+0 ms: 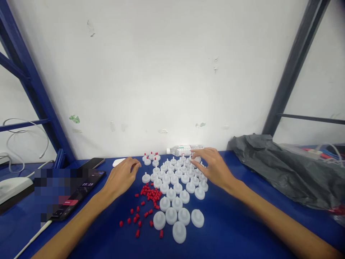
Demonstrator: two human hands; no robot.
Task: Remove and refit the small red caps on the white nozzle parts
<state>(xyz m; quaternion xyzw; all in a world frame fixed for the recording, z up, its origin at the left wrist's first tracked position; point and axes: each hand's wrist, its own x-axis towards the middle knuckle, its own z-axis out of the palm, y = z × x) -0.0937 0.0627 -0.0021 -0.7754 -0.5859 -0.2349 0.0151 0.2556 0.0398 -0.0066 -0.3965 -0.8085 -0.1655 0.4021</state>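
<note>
My left hand (122,176) hovers at the left of the white parts, its fingers curled and thumb near the index tip. Whatever its pinch may hold cannot be made out. My right hand (214,167) is at the far right of the group, thumb and fingers apart around a white round part; a firm grip does not show. Many white plastic discs with a central nozzle (178,187) stand on the blue table (223,230). Small red caps (153,194) lie in a loose pile left of them. Several discs with red caps on their nozzles (147,161) stand at the back.
A clear bottle (184,149) lies against the wall behind the discs. Two phones, one lit (81,194) and one dark (94,163), and a white case (118,162) are at left. A grey plastic bag (272,169) covers the right side. Blue posts (37,79) frame the table.
</note>
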